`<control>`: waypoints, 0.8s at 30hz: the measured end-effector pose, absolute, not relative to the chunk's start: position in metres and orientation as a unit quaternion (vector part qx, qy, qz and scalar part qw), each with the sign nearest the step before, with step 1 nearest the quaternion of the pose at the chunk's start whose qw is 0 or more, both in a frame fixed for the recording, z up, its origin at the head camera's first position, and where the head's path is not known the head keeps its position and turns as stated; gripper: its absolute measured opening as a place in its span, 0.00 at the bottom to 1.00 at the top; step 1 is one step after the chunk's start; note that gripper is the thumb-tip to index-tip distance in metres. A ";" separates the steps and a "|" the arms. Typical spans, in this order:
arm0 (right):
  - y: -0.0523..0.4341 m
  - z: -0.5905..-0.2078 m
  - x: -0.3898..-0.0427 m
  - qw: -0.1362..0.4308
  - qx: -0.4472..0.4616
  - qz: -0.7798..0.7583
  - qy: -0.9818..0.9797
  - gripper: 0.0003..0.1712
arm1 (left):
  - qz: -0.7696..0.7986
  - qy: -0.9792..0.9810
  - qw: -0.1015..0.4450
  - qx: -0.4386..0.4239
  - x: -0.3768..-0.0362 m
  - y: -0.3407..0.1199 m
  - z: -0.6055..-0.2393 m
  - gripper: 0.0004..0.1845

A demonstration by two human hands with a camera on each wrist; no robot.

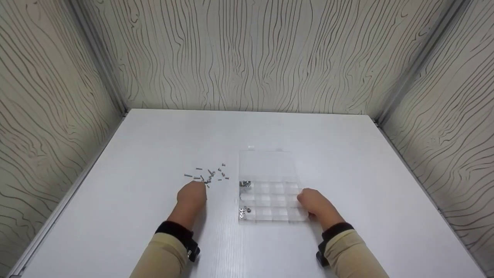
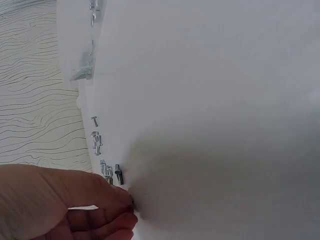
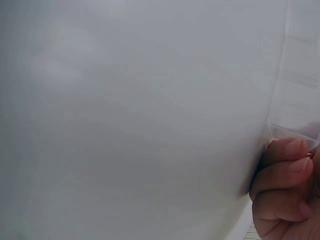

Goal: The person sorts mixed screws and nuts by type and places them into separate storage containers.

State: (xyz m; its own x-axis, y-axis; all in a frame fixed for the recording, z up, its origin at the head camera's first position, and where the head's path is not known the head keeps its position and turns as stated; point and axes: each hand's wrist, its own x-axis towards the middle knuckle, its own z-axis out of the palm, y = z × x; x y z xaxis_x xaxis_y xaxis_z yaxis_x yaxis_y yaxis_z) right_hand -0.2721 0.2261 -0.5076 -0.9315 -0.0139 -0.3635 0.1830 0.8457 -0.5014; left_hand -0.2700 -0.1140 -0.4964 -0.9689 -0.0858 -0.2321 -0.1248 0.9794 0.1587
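Down on the white surface point(image 1: 154, 146) lay a scatter of small screws point(image 1: 208, 175), just left of a clear box point(image 1: 270, 189) with its lid folded open toward the back wall. The left hand point(image 1: 192, 197) sat at the near edge of the screws, thumb and fingertips point(image 2: 125, 202) pressed together on something small and dark at the surface; whether it was a screw could not be told for sure, though more screws point(image 2: 100, 145) lay just beyond the fingers. The right hand point(image 1: 314, 204) rested at the box's right near corner, its fingers point(image 3: 287, 172) curled against the clear wall of the box point(image 3: 300, 95), holding it. The two hands were well apart, with the box's left half between them. Inside the box, a few metal bits point(image 1: 245, 183) lay in the left compartment of the far row, and a few more point(image 1: 244, 211) in the left compartment of the near row. The remaining compartments looked clear, though the plastic glare made that hard to judge.
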 end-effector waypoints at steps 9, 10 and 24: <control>0.226 -0.509 -0.274 0.182 0.056 -0.281 0.941 0.12 | 0.078 0.989 0.118 -0.044 -0.269 -0.112 -0.492 0.13; 0.226 -0.509 -0.274 0.183 0.057 -0.282 0.940 0.12 | 0.078 0.989 0.118 -0.041 -0.268 -0.111 -0.490 0.14; 0.228 -0.510 -0.273 0.178 0.045 -0.274 0.944 0.13 | 0.144 0.985 0.089 0.047 -0.270 -0.071 -0.471 0.04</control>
State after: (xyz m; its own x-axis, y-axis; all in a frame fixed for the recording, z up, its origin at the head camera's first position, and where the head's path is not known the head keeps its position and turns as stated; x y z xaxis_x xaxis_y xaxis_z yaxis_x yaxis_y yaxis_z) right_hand -0.2729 0.2277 -0.5096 -0.9323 -0.0129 -0.3614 0.1823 0.8463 -0.5005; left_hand -0.2696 -0.0715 -0.4705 -0.9798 0.1173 -0.1618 0.0662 0.9544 0.2913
